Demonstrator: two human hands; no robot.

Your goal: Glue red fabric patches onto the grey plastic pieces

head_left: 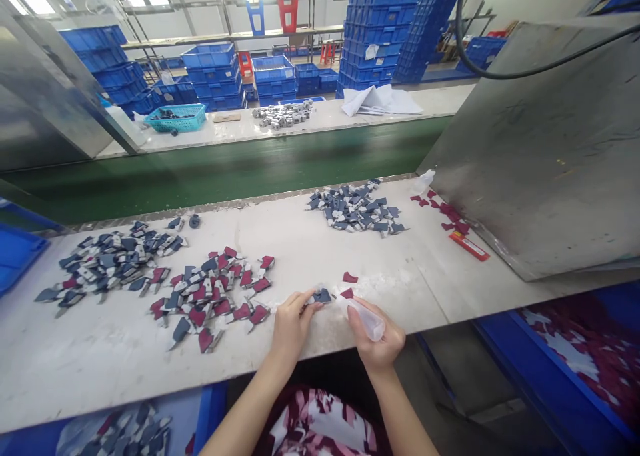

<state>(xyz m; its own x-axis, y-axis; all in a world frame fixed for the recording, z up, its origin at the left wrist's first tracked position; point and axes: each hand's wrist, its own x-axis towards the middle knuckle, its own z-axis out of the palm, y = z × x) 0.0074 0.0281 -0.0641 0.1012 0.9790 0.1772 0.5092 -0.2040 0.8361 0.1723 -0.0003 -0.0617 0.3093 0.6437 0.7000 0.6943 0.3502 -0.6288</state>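
Note:
My left hand pinches a small dark grey part with pale edges, just above the bench. In my right hand is a translucent squeeze bottle, its narrow end pointing left toward that part. Two flat maroon pieces lie close by: one maroon piece on the bench, another maroon piece beside the bottle's tip. Left of my hands spreads a pile of grey parts with maroon faces. Whether the bottle tip touches the grey part cannot be made out.
A grey parts pile lies ahead, another grey pile at far left. Loose maroon pieces and a red packet sit by a metal housing. Behind runs a green belt. A blue bin stands lower right.

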